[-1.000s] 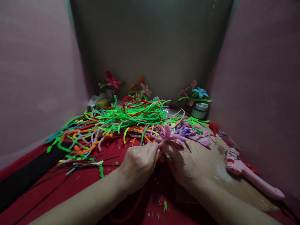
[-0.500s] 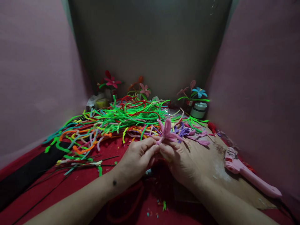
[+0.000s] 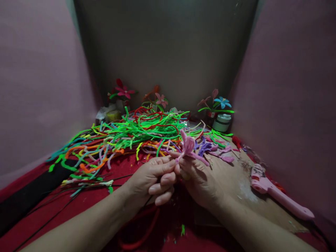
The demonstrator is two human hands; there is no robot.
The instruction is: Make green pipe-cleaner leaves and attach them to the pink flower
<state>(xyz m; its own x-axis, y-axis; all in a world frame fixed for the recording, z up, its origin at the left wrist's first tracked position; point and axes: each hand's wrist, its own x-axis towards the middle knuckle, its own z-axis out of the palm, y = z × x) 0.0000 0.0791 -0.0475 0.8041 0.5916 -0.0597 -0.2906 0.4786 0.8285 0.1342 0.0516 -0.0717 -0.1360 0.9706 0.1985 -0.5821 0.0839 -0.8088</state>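
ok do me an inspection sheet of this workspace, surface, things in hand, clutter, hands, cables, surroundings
Surface: red cloth, with a brown board at right bearing a whitish patch
Things in hand: pink flower, petals up
Clutter: heaped fuzzy stems, purple pieces, green scrap, glue gun at right
Hands: left hand and right hand both pinch the flower's base
Cables: dark cable near the glue gun's handle; plug not visible
Surroundings: grey back wall, pinkish side panels, jar and upright flowers at the back
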